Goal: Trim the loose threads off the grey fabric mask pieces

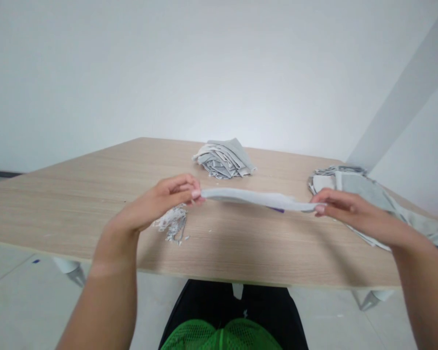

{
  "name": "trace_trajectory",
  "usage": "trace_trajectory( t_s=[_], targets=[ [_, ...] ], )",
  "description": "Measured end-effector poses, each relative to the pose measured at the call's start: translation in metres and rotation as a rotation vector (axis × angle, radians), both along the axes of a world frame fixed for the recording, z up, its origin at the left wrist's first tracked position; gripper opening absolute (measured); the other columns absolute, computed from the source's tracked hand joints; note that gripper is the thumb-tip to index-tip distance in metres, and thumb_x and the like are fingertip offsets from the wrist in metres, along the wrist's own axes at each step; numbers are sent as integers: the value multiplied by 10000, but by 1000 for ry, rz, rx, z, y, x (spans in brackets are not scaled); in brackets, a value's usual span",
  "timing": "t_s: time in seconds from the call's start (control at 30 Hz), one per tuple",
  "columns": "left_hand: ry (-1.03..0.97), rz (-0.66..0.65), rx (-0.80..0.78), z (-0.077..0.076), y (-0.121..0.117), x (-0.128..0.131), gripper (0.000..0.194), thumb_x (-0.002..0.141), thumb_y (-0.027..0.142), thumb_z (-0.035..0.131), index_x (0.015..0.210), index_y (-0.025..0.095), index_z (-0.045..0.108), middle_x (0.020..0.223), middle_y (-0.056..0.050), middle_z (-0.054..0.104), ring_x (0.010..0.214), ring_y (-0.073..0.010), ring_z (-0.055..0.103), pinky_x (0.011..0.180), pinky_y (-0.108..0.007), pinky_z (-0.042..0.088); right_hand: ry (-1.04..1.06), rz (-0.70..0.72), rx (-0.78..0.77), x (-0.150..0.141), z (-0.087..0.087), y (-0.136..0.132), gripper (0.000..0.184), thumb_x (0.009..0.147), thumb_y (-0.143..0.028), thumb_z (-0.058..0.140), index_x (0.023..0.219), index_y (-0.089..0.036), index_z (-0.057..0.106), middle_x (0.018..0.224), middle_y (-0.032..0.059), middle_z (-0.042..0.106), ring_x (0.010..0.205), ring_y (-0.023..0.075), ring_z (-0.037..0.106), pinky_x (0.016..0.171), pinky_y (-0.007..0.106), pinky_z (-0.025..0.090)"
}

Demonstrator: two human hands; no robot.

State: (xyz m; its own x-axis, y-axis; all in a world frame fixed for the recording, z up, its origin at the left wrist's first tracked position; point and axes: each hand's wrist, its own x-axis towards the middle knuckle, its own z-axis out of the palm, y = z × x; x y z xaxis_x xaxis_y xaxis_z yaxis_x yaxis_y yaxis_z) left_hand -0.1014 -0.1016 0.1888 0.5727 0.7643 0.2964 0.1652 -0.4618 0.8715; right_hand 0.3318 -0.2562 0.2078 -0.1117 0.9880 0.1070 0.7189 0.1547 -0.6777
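A flat pale grey piece of fabric (255,198) hangs stretched a little above the wooden table (76,204), seen nearly edge-on. My left hand (160,201) pinches its left end with closed fingers. My right hand (345,209) pinches its right end the same way. A small dark purple mark shows under the fabric near its middle.
A folded heap of grey cloth pieces (224,159) lies at the table's far middle. Another spread of grey cloth (365,189) lies at the right, reaching the right edge. A small clump of grey-white scraps (173,224) sits under my left hand. White wall behind; tiled floor below.
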Motion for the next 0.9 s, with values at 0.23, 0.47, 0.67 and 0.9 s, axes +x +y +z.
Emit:
trace_trajectory(
  t_s=[0.23,0.47,0.67,0.9],
  targets=[
    [476,-336,-291,-56,-31,-26,276,829,515,683,843,243,725,854,-23,714,851,-220,653,775,-278,504,8,187,-309,-11,-81,-15,373,966,-603,606,1063,-273,751,1044,28,729,994,243,655,914,347,505],
    [469,-94,-188,-90,-2,-1,280,829,481,636,799,220,734,818,-55,724,787,-232,659,746,-286,492,133,151,-305,-5,-108,26,405,963,-582,596,1005,-204,734,982,55,724,955,224,675,895,336,522],
    [558,351,-181,-119,53,53,357,814,538,633,766,186,671,691,-102,687,567,-234,619,605,-325,455,38,-473,-85,11,-161,103,323,926,-519,620,982,-203,654,806,57,717,654,179,641,629,272,461],
    [612,436,-242,-142,110,82,229,719,401,707,660,201,612,432,-33,520,486,-236,580,614,-332,449,58,-642,-206,33,-201,145,352,821,-545,718,856,-201,652,599,33,648,540,179,611,566,277,442]
  ],
)
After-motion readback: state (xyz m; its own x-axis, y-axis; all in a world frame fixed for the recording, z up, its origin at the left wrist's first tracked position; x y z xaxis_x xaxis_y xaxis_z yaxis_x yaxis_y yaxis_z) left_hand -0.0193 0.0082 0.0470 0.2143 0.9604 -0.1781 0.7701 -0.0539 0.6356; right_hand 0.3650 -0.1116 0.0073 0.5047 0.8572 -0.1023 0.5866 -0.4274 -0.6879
